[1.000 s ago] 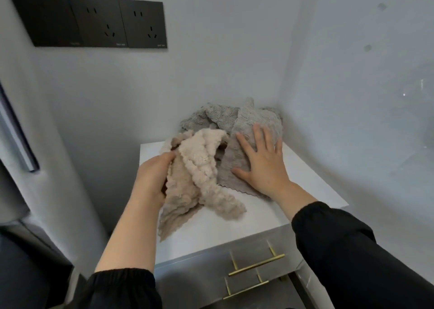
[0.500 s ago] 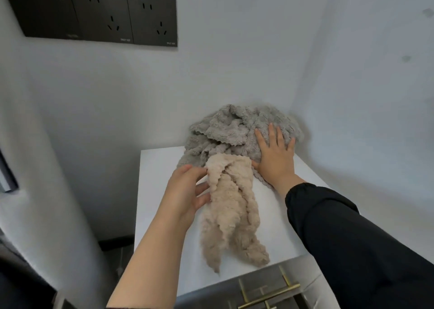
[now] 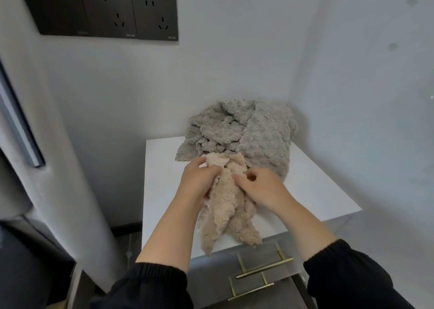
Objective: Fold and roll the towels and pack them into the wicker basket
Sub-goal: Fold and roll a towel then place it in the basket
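Below both wrists, brass drawer handles (image 3: 263, 267) front the white bench (image 3: 324, 191). A beige towel (image 3: 225, 210) lies bunched lengthwise between the hands, its tail reaching the bench's near edge. The left hand (image 3: 199, 181) grips its top edge; the right hand (image 3: 260, 188) pinches folds alongside. Just beyond the fingertips sits a heap of grey towels (image 3: 253, 130), with black wall sockets (image 3: 131, 12) higher up.
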{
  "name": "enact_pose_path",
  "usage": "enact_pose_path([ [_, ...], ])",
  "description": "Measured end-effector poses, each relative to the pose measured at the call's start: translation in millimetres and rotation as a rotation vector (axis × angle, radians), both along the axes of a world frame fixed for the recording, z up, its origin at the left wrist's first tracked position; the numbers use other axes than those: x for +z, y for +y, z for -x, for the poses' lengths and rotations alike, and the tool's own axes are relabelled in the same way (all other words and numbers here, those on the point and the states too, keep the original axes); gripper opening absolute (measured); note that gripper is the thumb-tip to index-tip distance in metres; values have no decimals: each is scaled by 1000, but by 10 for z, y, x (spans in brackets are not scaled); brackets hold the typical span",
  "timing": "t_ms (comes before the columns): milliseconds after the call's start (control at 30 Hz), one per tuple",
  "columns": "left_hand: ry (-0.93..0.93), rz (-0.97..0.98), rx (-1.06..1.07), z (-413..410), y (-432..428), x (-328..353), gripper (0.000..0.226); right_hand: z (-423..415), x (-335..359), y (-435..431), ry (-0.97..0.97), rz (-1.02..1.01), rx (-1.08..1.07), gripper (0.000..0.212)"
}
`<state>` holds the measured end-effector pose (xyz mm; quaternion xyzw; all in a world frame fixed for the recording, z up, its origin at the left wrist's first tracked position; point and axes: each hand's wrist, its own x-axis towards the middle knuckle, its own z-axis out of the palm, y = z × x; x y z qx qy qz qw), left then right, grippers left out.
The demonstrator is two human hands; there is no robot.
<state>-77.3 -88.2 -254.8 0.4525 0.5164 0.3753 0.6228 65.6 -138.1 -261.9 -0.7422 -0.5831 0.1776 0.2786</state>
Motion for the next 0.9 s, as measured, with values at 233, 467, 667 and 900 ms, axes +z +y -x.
enact_pose_path([
  [233, -89, -8, -47, -78, -214, 71, 35, -135, -52, -255, 421, -71, -163, 16],
  [467, -561, 223, -262, 175, -331, 308, 33, -521, 343, -472, 1435, -79, -240, 19],
  [667, 822, -300, -3, 454, -97, 6, 66, -878, 61, -479, 814, -97, -472, 6],
  [900, 940, -536, -156, 212, -69, -247, 66, -910, 15, -437, 270, 82, -395, 45],
])
